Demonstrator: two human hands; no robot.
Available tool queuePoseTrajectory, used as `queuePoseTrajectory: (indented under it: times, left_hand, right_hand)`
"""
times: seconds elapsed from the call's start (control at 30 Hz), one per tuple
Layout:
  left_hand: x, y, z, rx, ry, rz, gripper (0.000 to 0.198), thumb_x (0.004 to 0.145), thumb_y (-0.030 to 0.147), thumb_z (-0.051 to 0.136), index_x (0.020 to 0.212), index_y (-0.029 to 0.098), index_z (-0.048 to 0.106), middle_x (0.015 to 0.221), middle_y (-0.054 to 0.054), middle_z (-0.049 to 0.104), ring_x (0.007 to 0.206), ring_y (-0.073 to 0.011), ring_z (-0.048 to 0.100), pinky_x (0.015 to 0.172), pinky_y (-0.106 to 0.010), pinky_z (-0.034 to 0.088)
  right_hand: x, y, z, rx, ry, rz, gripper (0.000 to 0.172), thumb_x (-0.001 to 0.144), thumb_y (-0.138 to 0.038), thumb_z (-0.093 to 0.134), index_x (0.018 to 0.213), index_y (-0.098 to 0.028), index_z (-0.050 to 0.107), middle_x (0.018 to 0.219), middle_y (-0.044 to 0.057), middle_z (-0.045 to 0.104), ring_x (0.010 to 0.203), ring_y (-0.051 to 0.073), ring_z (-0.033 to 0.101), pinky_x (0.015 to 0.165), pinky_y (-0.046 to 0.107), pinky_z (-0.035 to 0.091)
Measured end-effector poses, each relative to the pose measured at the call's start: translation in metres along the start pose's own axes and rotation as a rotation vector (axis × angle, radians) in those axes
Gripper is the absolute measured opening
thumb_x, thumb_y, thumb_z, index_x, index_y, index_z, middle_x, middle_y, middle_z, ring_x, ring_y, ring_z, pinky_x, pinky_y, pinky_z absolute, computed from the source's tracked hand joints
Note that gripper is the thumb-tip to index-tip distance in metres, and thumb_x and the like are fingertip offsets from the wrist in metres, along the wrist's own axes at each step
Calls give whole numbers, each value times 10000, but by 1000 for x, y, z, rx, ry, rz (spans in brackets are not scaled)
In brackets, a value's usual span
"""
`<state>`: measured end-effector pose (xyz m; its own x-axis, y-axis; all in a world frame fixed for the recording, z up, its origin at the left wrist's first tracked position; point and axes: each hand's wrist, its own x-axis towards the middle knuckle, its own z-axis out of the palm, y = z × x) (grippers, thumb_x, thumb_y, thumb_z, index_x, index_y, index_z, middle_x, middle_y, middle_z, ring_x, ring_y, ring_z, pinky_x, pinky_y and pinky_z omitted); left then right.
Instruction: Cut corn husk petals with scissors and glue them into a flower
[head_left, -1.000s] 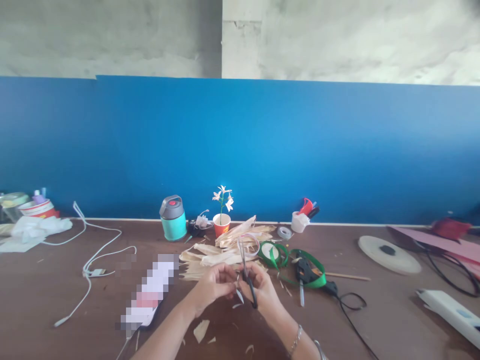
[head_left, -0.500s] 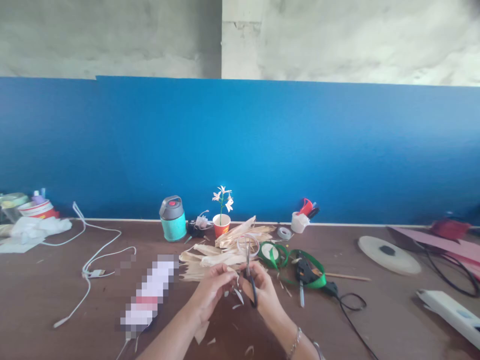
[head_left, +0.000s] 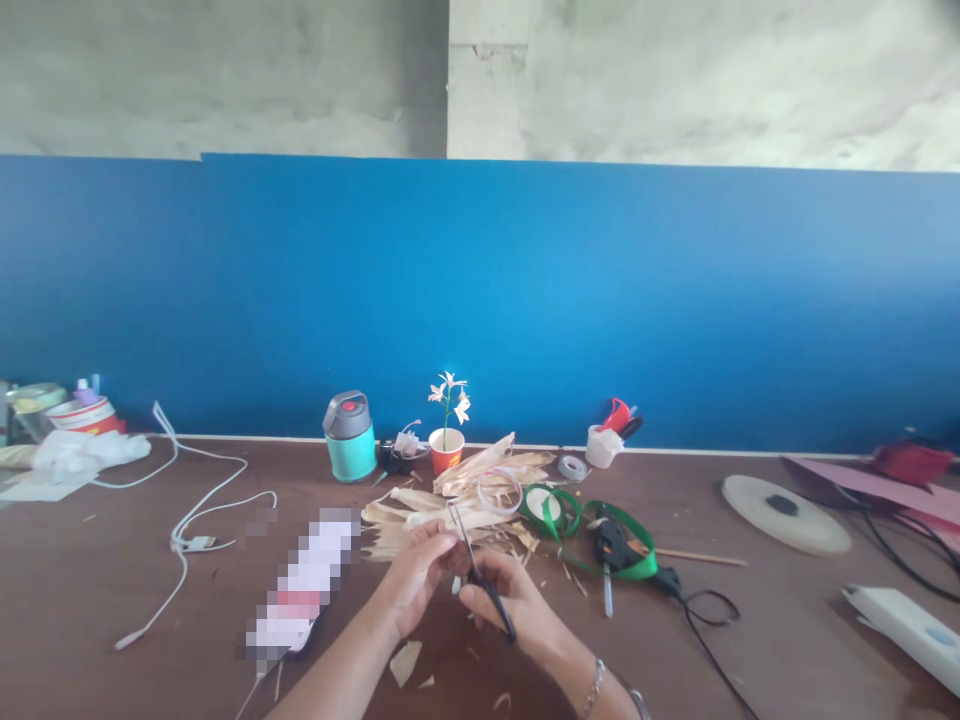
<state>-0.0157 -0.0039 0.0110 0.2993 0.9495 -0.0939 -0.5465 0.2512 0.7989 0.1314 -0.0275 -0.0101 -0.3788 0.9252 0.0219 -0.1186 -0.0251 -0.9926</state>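
My right hand (head_left: 510,605) is closed round the black handles of a pair of scissors (head_left: 480,575), whose blades slant up to the left. My left hand (head_left: 420,570) pinches a small pale piece of corn husk at the blade tips; the piece is mostly hidden by my fingers. Both hands hover over the brown table (head_left: 750,620), just in front of a pile of dried corn husks (head_left: 457,500). Pale husk scraps (head_left: 405,660) lie on the table under my wrists.
Behind the husks stand a red cup holding a small husk flower (head_left: 447,440) and a teal lidded jar (head_left: 349,437). Green ribbon (head_left: 592,525) and a black glue gun (head_left: 611,550) lie to the right, with a white disc (head_left: 784,515) beyond. White cables (head_left: 187,510) trail at left.
The scissors have swung from near upright to a slant toward the left, and both hands have shifted slightly lower and leftward. The view has moved a little.
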Motion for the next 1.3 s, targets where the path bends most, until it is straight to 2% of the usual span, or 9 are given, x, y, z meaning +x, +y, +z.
queuePoseTrajectory:
  times: [0.23, 0.57, 1.07, 1.3]
  left_hand:
    - [3, -2, -4, 26, -25, 31, 203, 665, 237, 694, 572, 158, 532, 590, 5, 588, 529, -101, 495, 565, -240, 389]
    - [-1, 2, 0, 7, -45, 30, 199, 662, 227, 696, 575, 159, 530, 590, -4, 610, 529, -109, 521, 560, -244, 406]
    - [-2, 4, 2, 5, -20, 21, 201, 636, 230, 716, 576, 152, 541, 589, -4, 609, 524, -110, 536, 546, -246, 431]
    - [0, 2, 0, 21, -60, 51, 205, 677, 231, 689, 582, 161, 522, 611, -6, 615, 534, -118, 541, 540, -247, 424]
  right_hand:
    - [0, -2, 0, -15, 16, 11, 467, 601, -538, 742, 801, -147, 584, 651, -26, 512, 500, 74, 444, 440, 193, 389]
    - [-1, -4, 1, -29, 18, 16, 454, 616, -539, 730, 776, -145, 571, 557, -58, 477, 412, 46, 390, 390, 175, 325]
    - [0, -2, 0, -47, 20, 42, 481, 608, -574, 719, 783, -152, 567, 520, -72, 480, 376, 40, 385, 367, 167, 284]
    - [-1, -3, 1, -45, 17, 35, 465, 625, -572, 710, 773, -155, 566, 505, -77, 468, 369, 38, 373, 363, 169, 263]
